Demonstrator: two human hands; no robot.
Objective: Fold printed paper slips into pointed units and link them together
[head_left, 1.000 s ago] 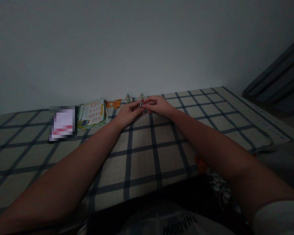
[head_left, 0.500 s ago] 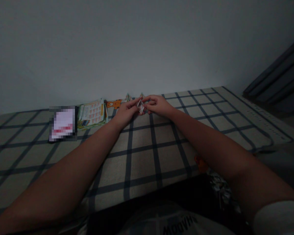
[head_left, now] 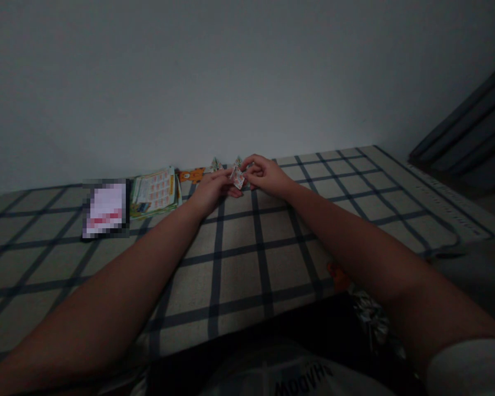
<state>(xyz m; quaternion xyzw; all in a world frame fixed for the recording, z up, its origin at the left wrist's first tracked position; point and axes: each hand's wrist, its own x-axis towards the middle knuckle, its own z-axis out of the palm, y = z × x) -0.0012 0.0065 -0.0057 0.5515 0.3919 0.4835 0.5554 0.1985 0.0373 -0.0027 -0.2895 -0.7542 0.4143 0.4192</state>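
Note:
Between my two hands, just above the checked tablecloth (head_left: 239, 236), is a small piece of folded printed paper (head_left: 237, 178), white with red marks and pointed at the top. My right hand (head_left: 266, 176) pinches its right side between thumb and forefinger. The fingers of my left hand (head_left: 214, 190) lie along its left side, some of them behind or under it. Two small folded paper pieces stand behind my hands: one folded paper piece (head_left: 216, 164) on the left, and another folded paper piece (head_left: 238, 161) partly hidden by my fingers.
To the left lies a stack of printed leaflets (head_left: 154, 190), beside a dark-edged phone (head_left: 106, 209) with a blurred screen. A pale wall (head_left: 247, 77) rises behind the table. A dark curtain (head_left: 470, 126) hangs at the right. Crinkled shiny material (head_left: 371, 316) is low by my right forearm.
The folded paper has turned, showing a flatter face with red marks. My left thumb has come away from its front, and my left fingers have spread slightly. My right hand still pinches it.

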